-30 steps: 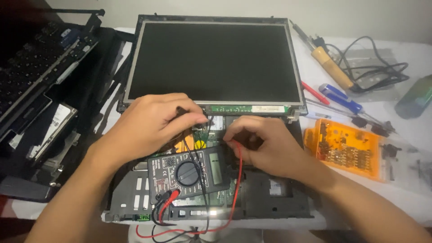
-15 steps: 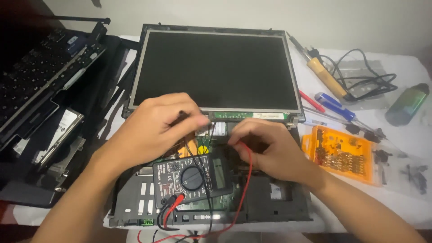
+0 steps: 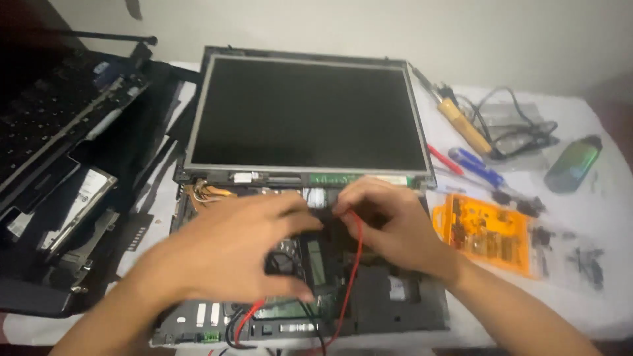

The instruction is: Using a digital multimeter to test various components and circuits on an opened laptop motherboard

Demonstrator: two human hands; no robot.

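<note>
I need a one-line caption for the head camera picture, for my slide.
Two bare hands, left hand and right hand, hold red probe leads over an opened laptop.

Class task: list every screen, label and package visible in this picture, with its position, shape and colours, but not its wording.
Laptop screen: top centre, propped up, large dark rectangle, unlit, silver frame.
Multimeter display: centre, between both hands, small grey-green rectangle.
Hard drive label: left, white rectangle on a silvery drive.
Orange parts case: right of the laptop, flat, translucent orange.
</note>
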